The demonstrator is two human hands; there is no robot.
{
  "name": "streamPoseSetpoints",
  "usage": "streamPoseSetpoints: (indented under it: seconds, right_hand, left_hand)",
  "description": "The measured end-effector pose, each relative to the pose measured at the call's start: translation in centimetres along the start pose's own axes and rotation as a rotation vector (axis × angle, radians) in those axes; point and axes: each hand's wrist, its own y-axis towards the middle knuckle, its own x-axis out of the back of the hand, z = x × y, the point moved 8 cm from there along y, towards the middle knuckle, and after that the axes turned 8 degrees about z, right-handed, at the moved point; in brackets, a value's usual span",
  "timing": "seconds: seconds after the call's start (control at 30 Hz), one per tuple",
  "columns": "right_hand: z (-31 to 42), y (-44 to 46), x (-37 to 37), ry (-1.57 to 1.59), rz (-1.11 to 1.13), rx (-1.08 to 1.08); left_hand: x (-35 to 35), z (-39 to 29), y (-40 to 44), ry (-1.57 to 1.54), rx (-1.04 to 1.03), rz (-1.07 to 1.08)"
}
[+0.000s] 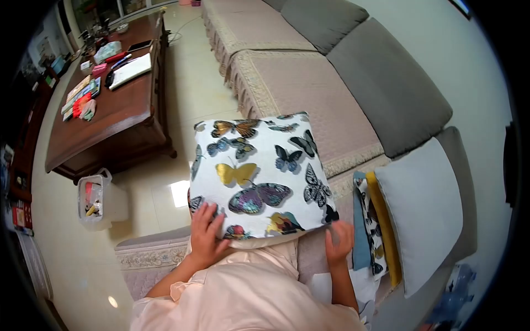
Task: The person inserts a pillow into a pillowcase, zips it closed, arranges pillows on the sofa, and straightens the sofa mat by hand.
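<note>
A white cushion (265, 165) printed with colourful butterflies rests on my lap, its face turned up. My left hand (207, 234) lies over its near left corner, with the fingers stretched out and slightly apart on the fabric. At the near right corner my right hand (339, 243) is closed, fingers curled around the cushion's corner; the exact grip is partly hidden. A pale underside shows along the cushion's near edge, against the peach clothing (243, 292).
On the right, several cushions lean in a row, including a light grey one (422, 215) and a mustard one (385, 226). A pink-covered sofa (298, 83) runs ahead. Left stand a wooden coffee table (127, 105) holding a notebook (131, 71), and a white bin (113, 201).
</note>
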Motion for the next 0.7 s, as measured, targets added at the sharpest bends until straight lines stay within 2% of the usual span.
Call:
streamPoseSetpoints:
  seconds: [0.03, 0.1, 0.2, 0.3, 0.37, 0.43, 0.5, 0.57, 0.6, 0.63, 0.7]
  right_hand:
    - [-1.5, 0.0, -0.6, -0.001, 0.034, -0.133]
    - [-2.4, 0.2, -2.4, 0.002, 0.11, -0.177]
    - [-4.1, -0.3, -4.2, 0.145, 0.058, -0.156]
    - [-4.7, 3.2, -4.7, 0.262, 0.103, -0.053]
    - [-2.3, 9.8, -1.9, 0.186, -0.001, 0.053]
    - [-1.0, 16.4, 0.8, 0.148, -0.004, 0.089]
    - [0.2, 21.6, 2.5, 0.287, -0.082, 0.08]
    - [-1.2, 25.7, -0.6, 0.234, 0.089, 0.15]
    - [-1.5, 26.2, -2.2, 0.208, 0.186, 0.169]
    - [-0.9, 26.2, -2.8, 0.195, 0.215, 0.193]
    - [1.0, 28.5, -3.7, 0.153, 0.236, 0.277]
  left_hand:
    - [-0.2, 0.3, 0.1, -0.024, 0.025, -0.045]
    - [-0.8, 0.8, -0.3, -0.005, 0.034, -0.146]
    - [0.6, 1.8, -0.9, -0.02, 0.095, -0.338]
    - [1.3, 4.5, 2.0, -0.11, 0.191, -0.226]
    - [5.1, 5.6, 6.2, -0.03, 0.182, -0.193]
    - [12.1, 3.5, 11.3, 0.085, 0.016, -0.243]
    - [16.4, 1.6, 15.3, 0.273, -0.017, -0.204]
    - [16.6, 4.4, 18.5, 0.378, 0.039, -0.08]
    - [15.1, 7.5, 19.6, 0.427, 0.205, 0.131]
    - [13.4, 11.9, 20.2, 0.529, 0.268, 0.311]
    - [13.0, 11.9, 22.4, 0.744, 0.17, 0.375]
